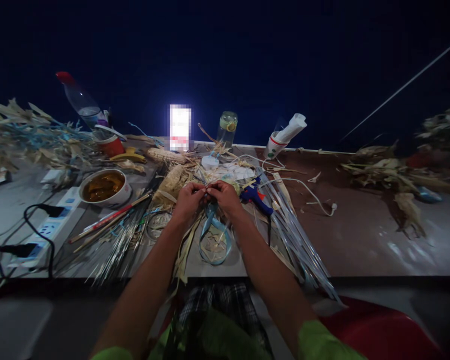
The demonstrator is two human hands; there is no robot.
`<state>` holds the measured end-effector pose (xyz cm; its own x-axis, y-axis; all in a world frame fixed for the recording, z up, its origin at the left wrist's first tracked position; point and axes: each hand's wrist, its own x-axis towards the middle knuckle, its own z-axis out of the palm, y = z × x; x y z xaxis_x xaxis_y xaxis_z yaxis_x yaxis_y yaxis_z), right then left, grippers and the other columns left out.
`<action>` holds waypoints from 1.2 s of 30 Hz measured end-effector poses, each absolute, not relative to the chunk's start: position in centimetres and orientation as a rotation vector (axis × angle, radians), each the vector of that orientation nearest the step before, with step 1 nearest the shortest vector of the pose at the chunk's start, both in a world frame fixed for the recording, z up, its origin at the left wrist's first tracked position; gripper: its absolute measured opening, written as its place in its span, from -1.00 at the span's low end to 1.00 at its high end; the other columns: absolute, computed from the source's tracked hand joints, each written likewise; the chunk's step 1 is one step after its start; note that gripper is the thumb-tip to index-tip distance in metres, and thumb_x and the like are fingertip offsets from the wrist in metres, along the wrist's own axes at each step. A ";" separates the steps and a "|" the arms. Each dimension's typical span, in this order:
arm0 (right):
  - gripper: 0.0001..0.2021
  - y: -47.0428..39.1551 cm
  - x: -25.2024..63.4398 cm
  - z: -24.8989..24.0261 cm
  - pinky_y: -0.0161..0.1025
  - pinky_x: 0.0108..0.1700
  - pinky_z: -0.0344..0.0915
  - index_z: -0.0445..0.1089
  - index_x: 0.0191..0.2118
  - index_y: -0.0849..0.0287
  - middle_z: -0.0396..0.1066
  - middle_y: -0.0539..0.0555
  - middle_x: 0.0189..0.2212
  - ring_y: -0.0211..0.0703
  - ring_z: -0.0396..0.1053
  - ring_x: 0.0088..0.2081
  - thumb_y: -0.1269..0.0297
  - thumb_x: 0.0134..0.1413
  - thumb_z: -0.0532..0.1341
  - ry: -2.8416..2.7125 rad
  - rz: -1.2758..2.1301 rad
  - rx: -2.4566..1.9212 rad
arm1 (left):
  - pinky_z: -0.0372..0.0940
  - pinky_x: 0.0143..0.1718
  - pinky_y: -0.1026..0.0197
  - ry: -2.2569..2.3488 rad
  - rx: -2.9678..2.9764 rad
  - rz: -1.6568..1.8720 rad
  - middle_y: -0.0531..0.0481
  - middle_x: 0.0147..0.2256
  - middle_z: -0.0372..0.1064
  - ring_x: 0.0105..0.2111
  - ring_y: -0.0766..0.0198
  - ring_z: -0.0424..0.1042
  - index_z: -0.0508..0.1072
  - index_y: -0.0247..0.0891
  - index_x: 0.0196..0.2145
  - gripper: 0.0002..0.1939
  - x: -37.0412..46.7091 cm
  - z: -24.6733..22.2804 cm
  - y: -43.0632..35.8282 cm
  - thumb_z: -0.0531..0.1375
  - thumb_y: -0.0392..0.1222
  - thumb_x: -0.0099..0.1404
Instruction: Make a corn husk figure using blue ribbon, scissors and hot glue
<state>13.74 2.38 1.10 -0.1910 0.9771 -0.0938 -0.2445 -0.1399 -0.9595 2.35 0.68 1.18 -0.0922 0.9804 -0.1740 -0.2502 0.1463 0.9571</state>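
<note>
My left hand (189, 201) and my right hand (223, 196) meet over the middle of the table, fingertips pinched together. What they pinch is too small to make out. A light blue ribbon (228, 240) hangs in a loop just below the fingers and lies over the tabletop. Dry pale husk strips (183, 255) lie beside my left wrist. Close to the right of my right hand is a blue glue gun (256, 198). Thin metal wires (122, 242) are spread left of my left forearm.
A bowl of brown liquid (114, 201) and a power strip (47, 231) with plugs stand at the left. Clear sticks (296, 230) lie right of my right forearm. A bottle (227, 130), a lit screen (180, 127) and a cup (274, 146) line the back edge.
</note>
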 end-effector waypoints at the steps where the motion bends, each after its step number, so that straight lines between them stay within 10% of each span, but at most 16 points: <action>1: -0.88 2.4 13.8 1.1 -0.36 -0.50 0.24 0.30 -0.48 0.18 0.30 -0.14 -0.65 -0.37 0.26 -0.63 0.31 -0.27 0.23 -1.086 1.541 -1.001 | 0.11 -0.59 0.37 1.172 0.850 1.273 0.08 -0.61 0.33 -0.63 0.42 0.28 0.32 -0.32 -0.43 -0.77 2.3 1.2 0.7 0.27 -0.20 -0.05; 36: -0.80 2.1 14.1 1.9 -0.41 -0.54 0.19 0.33 -0.43 0.19 0.27 -0.14 -0.63 -0.42 0.19 -0.61 0.24 -0.27 0.27 -1.022 1.572 -0.960 | 0.09 -0.61 0.38 1.014 0.862 1.265 0.10 -0.62 0.27 -0.67 0.49 0.19 0.31 -0.32 -0.52 -0.76 2.6 2.2 0.0 0.27 -0.13 0.01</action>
<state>14.08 2.13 1.85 -0.1964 0.9757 -0.0966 -0.3076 -0.1549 -0.9388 2.65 -0.03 2.19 0.0160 0.9921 -0.1246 -0.3381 0.1227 0.9331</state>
